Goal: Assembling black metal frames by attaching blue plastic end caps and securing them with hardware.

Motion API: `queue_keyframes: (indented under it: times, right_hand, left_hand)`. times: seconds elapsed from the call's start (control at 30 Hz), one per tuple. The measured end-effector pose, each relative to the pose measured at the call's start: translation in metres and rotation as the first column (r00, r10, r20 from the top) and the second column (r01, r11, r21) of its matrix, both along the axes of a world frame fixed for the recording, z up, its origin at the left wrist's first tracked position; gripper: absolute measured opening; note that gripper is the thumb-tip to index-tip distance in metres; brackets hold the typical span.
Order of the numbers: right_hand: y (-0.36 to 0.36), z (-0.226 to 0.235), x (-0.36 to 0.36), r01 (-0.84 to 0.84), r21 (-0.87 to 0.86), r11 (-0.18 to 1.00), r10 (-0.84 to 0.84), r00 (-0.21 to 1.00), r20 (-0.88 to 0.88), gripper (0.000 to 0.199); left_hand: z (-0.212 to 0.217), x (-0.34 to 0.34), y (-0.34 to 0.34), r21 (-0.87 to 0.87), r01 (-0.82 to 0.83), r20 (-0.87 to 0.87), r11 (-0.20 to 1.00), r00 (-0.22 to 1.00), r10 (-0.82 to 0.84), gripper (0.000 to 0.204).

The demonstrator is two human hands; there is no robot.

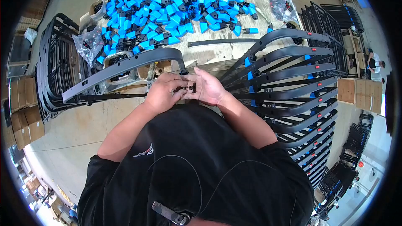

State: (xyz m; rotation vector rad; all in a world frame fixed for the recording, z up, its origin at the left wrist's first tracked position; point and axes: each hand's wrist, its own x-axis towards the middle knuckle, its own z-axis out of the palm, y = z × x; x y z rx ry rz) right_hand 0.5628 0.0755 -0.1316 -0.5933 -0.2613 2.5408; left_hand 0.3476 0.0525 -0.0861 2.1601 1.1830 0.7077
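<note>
1. Small black parts (192, 87): compact, dark, on the right palm.
2. Left hand (161, 91): thumb and fingertips together, pinching a small black part above that palm.
3. Right hand (208, 88): palm up, thumb spread, fingers apart from the palm, supporting the parts.
4. Curved frame (125, 64): smooth, matte dark gray, rounded corners, beyond the left hand.
5. Stacked frames (293, 71): similar, to the right.
6. Tabletop (226, 52): pale, grained wood, bearing angular blue-and-black pieces (167, 14), heaped.

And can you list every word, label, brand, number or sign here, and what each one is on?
Black shirt: small logo with lettering on the chest; I won't copy it.
Curved black frames on the right: red marks; any print too small to read.
Cardboard boxes on the left: pale label, too small to read.
</note>
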Motion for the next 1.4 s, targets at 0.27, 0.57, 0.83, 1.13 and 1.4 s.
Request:
queue_keyframes:
  times: [0.27,0.57,0.83,1.13,1.4]
  right_hand:
    - [-0.006,-0.01,-0.001,-0.042,0.154,0.987,0.003,0.969,0.246,0.028]
    - [-0.01,-0.01,-0.008,0.057,0.056,0.997,-0.066,0.983,0.172,0.02]
    - [-0.012,-0.012,-0.012,0.0,0.174,0.985,-0.057,0.944,0.326,0.022]
    - [-0.013,-0.012,-0.014,0.014,0.067,0.998,-0.025,0.985,0.168,0.02]
    - [-0.001,-0.026,-0.01,-0.527,0.545,0.652,-0.464,0.29,0.837,0.037]
  left_hand:
    - [-0.006,0.0,0.0,0.098,-0.096,0.101,0.991,0.991,0.086,0.023]
    - [0.002,0.001,-0.005,-0.232,-0.179,0.125,0.956,0.969,0.212,0.021]
    - [-0.007,-0.006,-0.004,0.005,-0.12,0.064,0.993,0.991,0.12,0.022]
    - [-0.01,-0.009,-0.002,0.007,-0.065,0.123,0.998,0.99,0.064,0.022]
    - [-0.066,-0.001,0.017,-0.717,-0.309,0.109,0.625,0.836,0.537,0.031]
